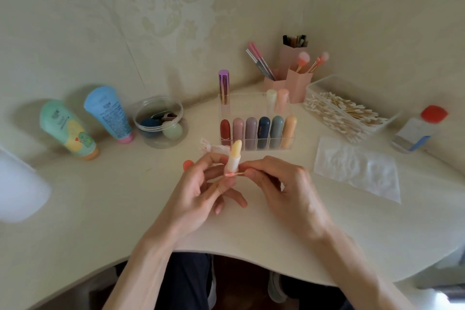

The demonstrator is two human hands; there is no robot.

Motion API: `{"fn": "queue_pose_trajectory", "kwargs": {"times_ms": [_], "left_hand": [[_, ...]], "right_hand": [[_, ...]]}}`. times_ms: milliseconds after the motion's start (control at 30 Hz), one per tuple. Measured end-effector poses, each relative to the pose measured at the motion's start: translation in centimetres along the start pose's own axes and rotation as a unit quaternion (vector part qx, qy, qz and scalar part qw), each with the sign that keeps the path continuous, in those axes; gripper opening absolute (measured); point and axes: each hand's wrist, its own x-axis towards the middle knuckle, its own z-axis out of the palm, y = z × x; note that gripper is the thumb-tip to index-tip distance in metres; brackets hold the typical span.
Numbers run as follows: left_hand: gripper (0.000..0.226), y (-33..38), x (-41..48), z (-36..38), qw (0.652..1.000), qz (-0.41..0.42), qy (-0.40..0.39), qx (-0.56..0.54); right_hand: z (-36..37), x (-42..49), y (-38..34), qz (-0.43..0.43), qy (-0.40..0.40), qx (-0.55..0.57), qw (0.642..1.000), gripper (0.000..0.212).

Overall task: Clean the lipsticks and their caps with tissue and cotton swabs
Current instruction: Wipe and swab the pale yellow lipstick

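My left hand (201, 191) holds an uncapped lipstick (234, 157) upright, its pale yellow bullet up and white base between the fingers. A crumpled tissue (208, 146) sticks out behind the left fingers. My right hand (281, 184) pinches a cotton swab (235, 173) whose pink-stained tip touches the lipstick's base. An orange cap (188, 164) lies on the desk left of my left hand. A clear organiser (256, 131) behind holds several capped lipsticks in a row.
A clear box of cotton swabs (344, 113) sits at the right, a tissue pack (357, 168) in front of it, a red-capped bottle (420, 128) farther right. Two tubes (88, 123) and a round jar (161, 122) stand left. Pink brush holders (292, 78) are at the back.
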Motion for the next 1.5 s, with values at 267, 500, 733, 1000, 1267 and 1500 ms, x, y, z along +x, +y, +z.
{"fn": "queue_pose_trajectory", "kwargs": {"times_ms": [267,500,733,1000,1267,1500], "left_hand": [[0.023,-0.13,0.16,0.07,0.999,0.014,0.036,0.02],[0.022,-0.25,0.03,0.12,0.998,0.027,0.045,0.031],[0.024,-0.18,-0.08,0.07,0.998,0.034,0.032,0.043],[0.025,-0.28,-0.03,0.2,0.999,0.03,0.026,0.032],[0.02,-0.45,0.03,-0.08,0.997,0.042,0.006,0.059],[0.023,-0.28,-0.14,-0.09,0.996,0.052,-0.021,0.073]], "right_hand": [[-0.01,0.15,0.11,0.008,0.003,0.007,1.0,0.024],[-0.04,0.12,-0.27,0.003,0.017,0.009,1.0,0.017],[0.02,0.09,-0.27,0.001,0.012,0.001,1.0,0.016],[0.18,-0.03,-0.27,-0.014,-0.002,-0.006,1.0,0.013],[0.1,-0.17,-0.13,-0.025,0.007,-0.012,1.0,0.012],[-0.01,-0.16,0.14,-0.018,0.014,-0.014,1.0,0.01]]}}
